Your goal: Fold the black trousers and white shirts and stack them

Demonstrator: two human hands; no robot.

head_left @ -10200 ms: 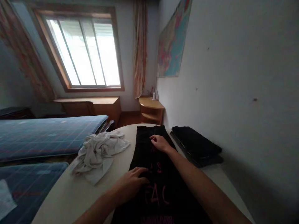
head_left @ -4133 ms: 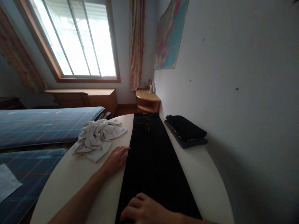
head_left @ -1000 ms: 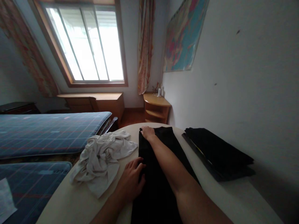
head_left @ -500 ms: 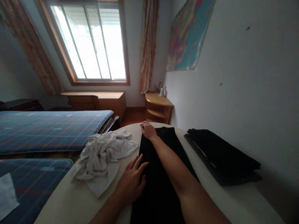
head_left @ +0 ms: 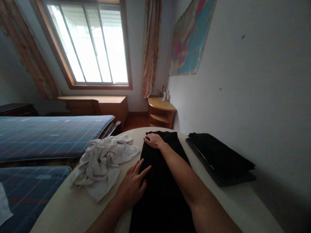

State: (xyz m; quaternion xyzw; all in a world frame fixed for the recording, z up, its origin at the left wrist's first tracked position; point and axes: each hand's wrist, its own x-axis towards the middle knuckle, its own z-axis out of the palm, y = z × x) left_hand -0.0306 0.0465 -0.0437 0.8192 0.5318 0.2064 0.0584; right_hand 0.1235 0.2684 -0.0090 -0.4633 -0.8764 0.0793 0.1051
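A long black garment, perhaps trousers (head_left: 162, 191), lies flattened lengthwise on the cream table (head_left: 60, 204). My right hand (head_left: 154, 140) rests on its far end with the palm down and fingers stretched out. Nearer to me, my left hand (head_left: 132, 184) lies along the garment's left edge, its fingers spread over the cloth. To the left sits a crumpled white cloth (head_left: 104, 165). On the right is a stack of folded dark clothes (head_left: 218, 158).
Two mattresses with a blue plaid cover (head_left: 48, 136) stand left of the table. Beyond it are a wooden desk (head_left: 114, 98) under the window and a corner shelf (head_left: 161, 103). The white wall (head_left: 230, 113) runs along the right side.
My right hand has come from the garment's far left corner onto its surface and flattened. The left hand remains at the left edge. The view has turned slightly right.
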